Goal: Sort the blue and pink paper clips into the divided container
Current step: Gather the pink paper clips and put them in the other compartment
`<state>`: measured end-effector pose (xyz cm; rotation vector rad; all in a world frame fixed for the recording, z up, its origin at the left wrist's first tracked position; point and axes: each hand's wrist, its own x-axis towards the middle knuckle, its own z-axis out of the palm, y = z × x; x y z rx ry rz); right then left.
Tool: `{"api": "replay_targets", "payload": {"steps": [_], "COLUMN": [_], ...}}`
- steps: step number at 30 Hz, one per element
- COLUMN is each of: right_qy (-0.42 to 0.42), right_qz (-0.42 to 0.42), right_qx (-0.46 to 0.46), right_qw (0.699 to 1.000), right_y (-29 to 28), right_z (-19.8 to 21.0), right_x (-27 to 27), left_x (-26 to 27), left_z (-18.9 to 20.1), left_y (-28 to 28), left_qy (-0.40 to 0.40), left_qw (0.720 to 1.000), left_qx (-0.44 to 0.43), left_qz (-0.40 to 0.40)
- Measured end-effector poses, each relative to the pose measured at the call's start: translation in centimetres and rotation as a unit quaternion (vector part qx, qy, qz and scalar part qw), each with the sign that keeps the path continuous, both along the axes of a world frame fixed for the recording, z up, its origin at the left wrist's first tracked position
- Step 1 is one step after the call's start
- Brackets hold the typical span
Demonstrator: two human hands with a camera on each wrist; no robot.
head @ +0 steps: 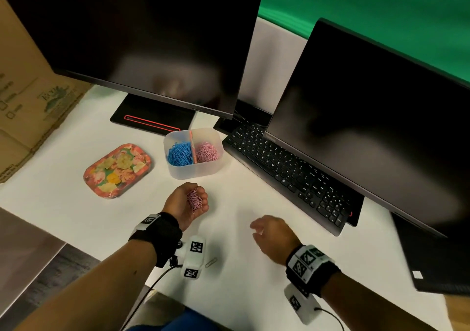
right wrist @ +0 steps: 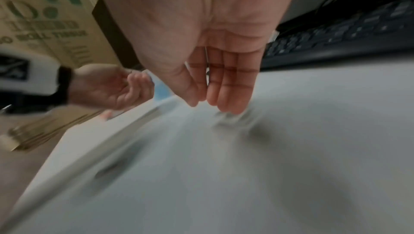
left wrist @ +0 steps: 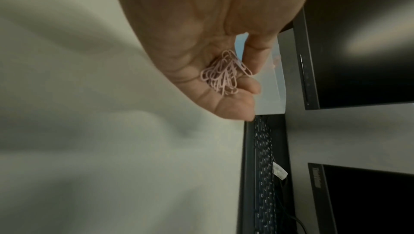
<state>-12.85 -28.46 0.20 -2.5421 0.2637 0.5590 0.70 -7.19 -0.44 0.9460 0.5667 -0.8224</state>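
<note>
Cupping a bunch of pink clips (head: 194, 199) in its palm, the left hand (head: 187, 205) hangs palm-up over the white desk (head: 254, 280), fingers curled round the tangle, and in the left wrist view the clips' long loops run roughly along the fingers toward the tips. The right hand (head: 276, 236) hovers palm-down just above the desk, fingers straight, close together and holding nothing; its wrist view is smeared with blur. One loose clip (head: 211, 262) lies flat near the left wrist, slanted, colour hard to tell. Ahead of the left hand sits the divided container (head: 195, 171), long side running left to right, blue clips (head: 179, 152) heaped in the left half and pink ones in the right. A flowered tray (head: 118, 170) lies just left of it. A black keyboard (head: 292, 175) angles away on the right, under one of two dark monitors (head: 142, 38). Cardboard box (head: 30, 102) far left, green backdrop (head: 368, 5) behind. Bare white desk lies between both hands and the container, and the near desk edge runs just under the left forearm.
</note>
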Motion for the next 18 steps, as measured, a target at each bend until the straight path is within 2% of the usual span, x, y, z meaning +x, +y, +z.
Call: {"api": "replay_targets", "payload": {"steps": [3,5,8,11,18], "right_qy": [-0.019,-0.041,-0.057,-0.043,0.002], "right_qz": [0.120,0.222,0.317,0.337,0.287], "right_qx": [0.025,0.027,0.010,-0.010,-0.028], "right_qw": [0.992,0.974,0.947,0.941,0.958], "right_y": [3.1,5.7,8.5,9.7,9.9], "right_z": [-0.6,-0.9,-1.8,-2.7,-2.5], "right_x": [-1.6,-1.5,-0.6,-0.1,0.1], "left_x": [0.3,0.2,0.1,-0.2,-0.4], "left_z": [-0.2,-0.3,-0.3,-0.1,0.0], "left_y": [0.9,1.3,1.5,1.8,2.4], "left_qy": [0.000,0.003,0.001,-0.003,0.003], "left_qw": [1.000,1.000,1.000,1.000,1.000], "left_qx": [0.017,0.023,0.026,0.016,0.015], "left_qz": [0.003,0.002,-0.004,-0.010,-0.002]}}
